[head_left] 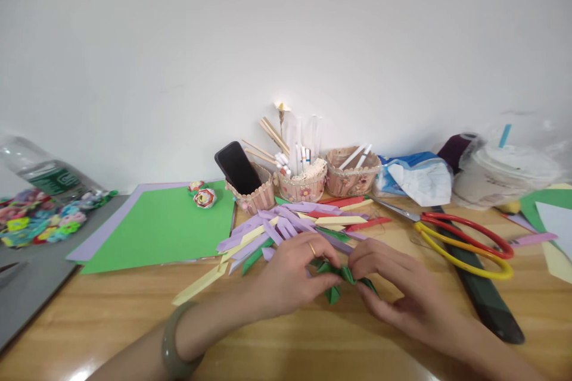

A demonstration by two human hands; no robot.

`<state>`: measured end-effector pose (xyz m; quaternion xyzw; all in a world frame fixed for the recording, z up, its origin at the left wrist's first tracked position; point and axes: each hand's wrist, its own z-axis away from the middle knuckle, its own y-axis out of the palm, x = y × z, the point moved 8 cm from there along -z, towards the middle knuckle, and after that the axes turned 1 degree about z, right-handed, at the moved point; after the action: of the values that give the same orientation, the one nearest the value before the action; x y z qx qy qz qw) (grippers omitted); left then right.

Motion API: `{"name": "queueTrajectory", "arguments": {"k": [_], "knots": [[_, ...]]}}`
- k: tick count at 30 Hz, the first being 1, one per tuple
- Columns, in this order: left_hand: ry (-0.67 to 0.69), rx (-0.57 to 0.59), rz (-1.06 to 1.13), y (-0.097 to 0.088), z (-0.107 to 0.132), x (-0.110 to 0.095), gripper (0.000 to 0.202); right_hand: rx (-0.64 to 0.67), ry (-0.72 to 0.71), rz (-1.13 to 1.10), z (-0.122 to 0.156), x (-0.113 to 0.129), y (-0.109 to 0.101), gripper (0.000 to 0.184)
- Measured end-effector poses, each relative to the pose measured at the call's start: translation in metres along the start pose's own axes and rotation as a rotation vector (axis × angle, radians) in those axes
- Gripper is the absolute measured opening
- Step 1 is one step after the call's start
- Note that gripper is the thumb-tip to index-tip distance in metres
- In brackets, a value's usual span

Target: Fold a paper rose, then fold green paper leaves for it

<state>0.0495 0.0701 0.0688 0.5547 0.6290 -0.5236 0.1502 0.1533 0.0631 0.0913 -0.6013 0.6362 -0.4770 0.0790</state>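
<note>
Both my hands meet low over the wooden table (134, 309), pinching a folded green paper piece (340, 278). My left hand (292, 277), with a ring on one finger and a grey-green bangle at the wrist, closes on the piece's left side. My right hand (388, 289) grips its right side with curled fingers. Just behind my hands lies a heap of folded paper strips (286, 223) in purple, yellow, red and green.
Green paper sheet (161, 226) on a purple sheet at left, with a small paper rose (204, 197). A phone (238, 168) leans in a stick holder; two baskets of pens (304, 181) stand by the wall. Red-and-yellow scissors (465, 241) and a lidded cup (504, 175) at right. Colourful paper flowers (36, 220) far left.
</note>
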Motion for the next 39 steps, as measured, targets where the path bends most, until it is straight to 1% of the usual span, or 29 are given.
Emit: {"name": "queueTrajectory", "arguments": {"k": [2,4,8,14,19,22,24,29,32,34,36,39], "knots": [[0.071,-0.005,-0.012,0.000,0.001,-0.005,0.007,0.000,-0.014,0.005,0.000,0.001,0.000,0.019],[0.114,-0.011,-0.020,0.000,0.002,-0.007,0.007,-0.006,-0.028,0.014,0.000,0.002,0.000,0.020],[0.129,-0.022,-0.037,0.000,0.002,-0.006,0.009,-0.013,-0.035,0.030,0.000,0.004,0.000,0.020],[0.191,-0.027,-0.063,0.000,0.003,-0.010,0.006,-0.029,-0.040,0.028,-0.002,0.003,-0.001,0.019],[0.211,0.007,-0.084,-0.001,0.003,-0.014,0.002,-0.019,-0.032,0.007,-0.002,0.003,0.002,0.019],[0.189,0.048,-0.081,0.002,0.002,-0.014,0.003,-0.013,-0.009,-0.011,-0.001,0.002,0.003,0.019],[0.155,0.054,-0.051,0.003,0.001,-0.013,0.004,-0.016,0.018,-0.032,0.000,-0.001,0.004,0.018],[0.045,0.002,0.046,0.001,0.001,-0.009,0.004,-0.044,0.101,-0.090,0.000,-0.006,0.001,0.012],[-0.007,-0.026,0.081,0.000,0.002,-0.011,0.004,-0.038,0.206,-0.140,0.001,-0.012,0.000,0.010],[-0.076,-0.036,0.119,0.001,0.002,-0.010,0.005,-0.004,0.307,-0.185,0.004,-0.019,0.003,0.008],[-0.228,-0.045,0.197,0.004,0.003,0.002,0.008,0.031,0.398,-0.235,0.007,-0.025,0.008,0.006],[-0.544,-0.054,0.392,0.016,0.010,0.031,0.011,0.057,0.498,-0.335,0.008,-0.032,0.016,0.002]]}}
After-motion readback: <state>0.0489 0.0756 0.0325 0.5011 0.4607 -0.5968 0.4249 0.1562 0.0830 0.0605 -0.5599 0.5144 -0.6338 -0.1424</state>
